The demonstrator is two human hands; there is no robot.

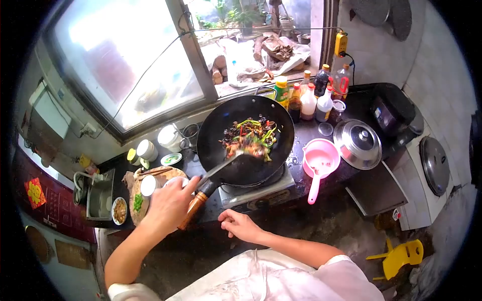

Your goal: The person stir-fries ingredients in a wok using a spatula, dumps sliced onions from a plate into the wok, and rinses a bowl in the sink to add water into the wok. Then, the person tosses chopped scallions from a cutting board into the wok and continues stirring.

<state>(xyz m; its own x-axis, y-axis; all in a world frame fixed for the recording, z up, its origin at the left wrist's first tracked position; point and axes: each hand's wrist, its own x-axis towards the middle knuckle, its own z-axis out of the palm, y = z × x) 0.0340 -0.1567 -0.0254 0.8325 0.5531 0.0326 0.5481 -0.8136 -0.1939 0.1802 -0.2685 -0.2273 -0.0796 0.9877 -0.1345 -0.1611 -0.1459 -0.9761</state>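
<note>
My left hand (170, 204) is closed around a metal spatula (221, 166), whose blade reaches into the black wok (213, 130). In the wok lies a stir-fry (251, 134) of dark pieces with green and red strips; the part by the blade is blurred. The wok's wooden handle (193, 209) runs beside my left hand. My right hand (241, 226) hangs in front of the counter edge, fingers loosely curled, with nothing visible in it. Under the wok is a gas stove (271, 188).
Right of the stove are a pink ladle (321, 159) and a steel lid (357, 144). Several sauce bottles (308, 100) line the back. At left are a cutting board (136, 209) with chopped greens (138, 201), a bowl of food (119, 210) and a sink (100, 195). A yellow chair (404, 258) stands lower right.
</note>
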